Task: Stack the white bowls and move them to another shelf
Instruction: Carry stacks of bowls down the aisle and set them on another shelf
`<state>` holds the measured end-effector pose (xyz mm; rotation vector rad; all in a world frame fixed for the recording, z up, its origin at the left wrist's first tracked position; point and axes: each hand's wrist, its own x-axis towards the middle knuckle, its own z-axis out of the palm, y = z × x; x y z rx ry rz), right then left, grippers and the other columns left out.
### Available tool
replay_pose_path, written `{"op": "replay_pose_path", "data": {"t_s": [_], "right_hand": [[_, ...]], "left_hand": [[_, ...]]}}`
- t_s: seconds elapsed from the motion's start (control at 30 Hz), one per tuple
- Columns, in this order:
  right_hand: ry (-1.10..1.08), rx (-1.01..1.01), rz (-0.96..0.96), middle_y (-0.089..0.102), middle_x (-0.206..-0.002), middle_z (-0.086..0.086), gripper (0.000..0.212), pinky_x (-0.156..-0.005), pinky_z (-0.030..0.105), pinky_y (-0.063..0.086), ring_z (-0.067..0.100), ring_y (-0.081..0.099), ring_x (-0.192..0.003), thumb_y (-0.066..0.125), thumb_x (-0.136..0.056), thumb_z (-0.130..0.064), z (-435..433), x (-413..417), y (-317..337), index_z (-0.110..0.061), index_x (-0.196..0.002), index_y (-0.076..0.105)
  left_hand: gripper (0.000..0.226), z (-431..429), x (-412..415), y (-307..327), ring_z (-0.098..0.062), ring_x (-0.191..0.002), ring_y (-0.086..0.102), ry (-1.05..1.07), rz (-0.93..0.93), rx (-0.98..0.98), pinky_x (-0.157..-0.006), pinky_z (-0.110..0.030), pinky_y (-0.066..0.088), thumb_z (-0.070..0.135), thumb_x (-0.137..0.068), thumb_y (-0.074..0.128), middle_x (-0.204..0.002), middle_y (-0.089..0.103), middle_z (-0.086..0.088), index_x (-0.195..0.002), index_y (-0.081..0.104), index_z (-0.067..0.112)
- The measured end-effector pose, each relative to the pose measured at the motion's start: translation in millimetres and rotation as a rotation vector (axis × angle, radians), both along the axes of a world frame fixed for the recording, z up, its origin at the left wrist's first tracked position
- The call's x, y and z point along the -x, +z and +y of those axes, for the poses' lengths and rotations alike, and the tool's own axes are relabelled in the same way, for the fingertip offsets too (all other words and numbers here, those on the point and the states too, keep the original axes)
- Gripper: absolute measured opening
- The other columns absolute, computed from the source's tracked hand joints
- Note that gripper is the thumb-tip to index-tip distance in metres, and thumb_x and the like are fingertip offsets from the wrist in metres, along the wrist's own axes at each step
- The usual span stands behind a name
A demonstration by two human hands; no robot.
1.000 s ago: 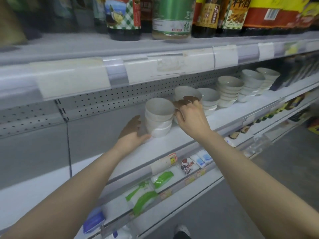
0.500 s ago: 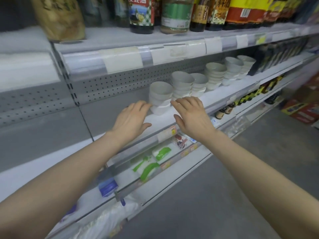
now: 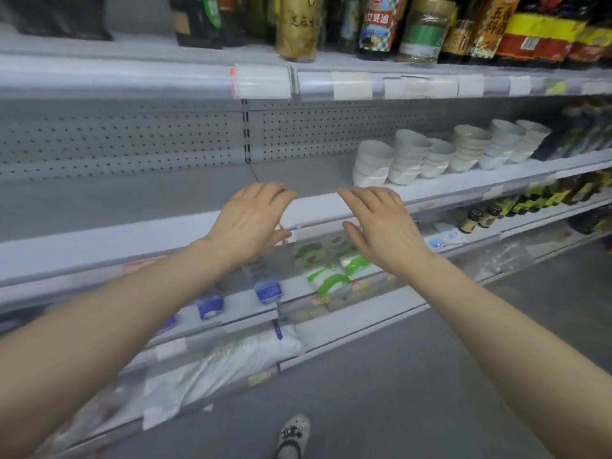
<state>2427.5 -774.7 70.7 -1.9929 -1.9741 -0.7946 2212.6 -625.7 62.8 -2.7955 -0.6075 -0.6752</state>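
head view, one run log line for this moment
left hand: open, empty | right hand: open, empty | white bowls: in stacks on shelf, clear of both hands

The left hand [image 3: 251, 223] and right hand [image 3: 384, 226] hover side by side before the middle shelf [image 3: 314, 207]. Stacked bowls [image 3: 447, 154] stand in a row on it at two o'clock. Bottles [image 3: 377, 24] line the top shelf [image 3: 116, 49] at twelve; packets [image 3: 328, 279] lie on the lower shelf [image 3: 294, 288] at six.

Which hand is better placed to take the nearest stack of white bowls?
The right hand: it is open and nearly below the nearest bowl stack. The left hand, also open, is farther to the left.
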Motion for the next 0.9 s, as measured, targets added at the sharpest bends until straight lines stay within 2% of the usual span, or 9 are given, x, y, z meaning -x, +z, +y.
{"op": "replay_pose_path", "data": {"t_s": [0.23,0.43,0.8,0.9], "right_hand": [[0.150,-0.009,0.069,0.061,-0.125,0.012,0.053,-0.097,0.045,0.043,0.036,0.057,-0.108,0.056,-0.088,-0.025,-8,127,-10,-0.006,-0.138,0.052],[0.268,0.043,0.083,0.060,-0.126,0.010,0.055,-0.097,0.044,0.042,0.034,0.056,-0.109,0.057,-0.089,-0.027,14,251,-11,-0.008,-0.140,0.049],[0.496,0.064,0.107,0.058,-0.130,0.012,0.059,-0.097,0.044,0.043,0.034,0.056,-0.110,0.054,-0.091,-0.032,102,533,-19,-0.007,-0.144,0.045],[0.530,0.064,0.166,0.058,-0.131,0.013,0.058,-0.099,0.044,0.043,0.034,0.056,-0.113,0.048,-0.092,-0.034,126,605,-20,-0.008,-0.144,0.044]], "left_hand": [[0.069,-40,161,-1,-0.037,-0.102,0.059,0.170,0.013,0.033,-0.084,-0.046,0.051,0.041,-0.073,0.081,-0.121,0.060,-0.013,-0.130,0.055,0.012],[0.068,-53,300,-2,-0.038,-0.101,0.060,0.295,-0.005,0.004,-0.084,-0.047,0.051,0.043,-0.074,0.081,-0.120,0.061,-0.015,-0.128,0.057,0.009],[0.071,-27,603,4,-0.038,-0.101,0.057,0.503,0.020,-0.042,-0.086,-0.047,0.049,0.041,-0.074,0.080,-0.124,0.056,-0.016,-0.132,0.053,0.009],[0.072,-22,675,0,-0.037,-0.103,0.056,0.595,0.028,-0.015,-0.085,-0.047,0.049,0.041,-0.075,0.081,-0.125,0.055,-0.014,-0.133,0.052,0.010]]}}
